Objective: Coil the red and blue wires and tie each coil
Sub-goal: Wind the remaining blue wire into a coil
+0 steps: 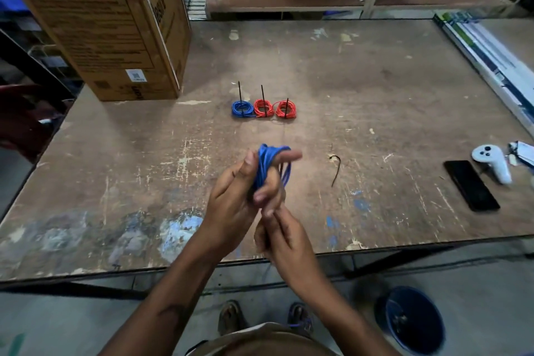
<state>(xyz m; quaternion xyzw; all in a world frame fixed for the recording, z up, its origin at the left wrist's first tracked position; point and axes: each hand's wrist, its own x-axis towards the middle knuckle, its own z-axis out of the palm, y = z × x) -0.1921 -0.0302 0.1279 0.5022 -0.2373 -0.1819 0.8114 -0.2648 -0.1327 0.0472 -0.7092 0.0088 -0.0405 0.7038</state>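
My left hand (234, 196) holds a blue wire coil (270, 166) wound around its fingers, above the table's near middle. My right hand (284, 235) is just below it, fingers pinched on the blue wire's loose end, which is blurred. Farther back on the table lie three tied coils in a row: a blue coil (242, 109), a red coil (263, 109) and a second red coil (286, 110), each with a black cable tie sticking up. A loose black cable tie (335, 169) lies to the right of my hands.
A large cardboard box (107, 23) stands at the back left. A black phone (471, 185) and a white controller (491, 163) lie at the right edge, long flat packages (491, 58) behind them. A blue bucket (410, 321) sits on the floor. The wooden table (375, 95) is worn.
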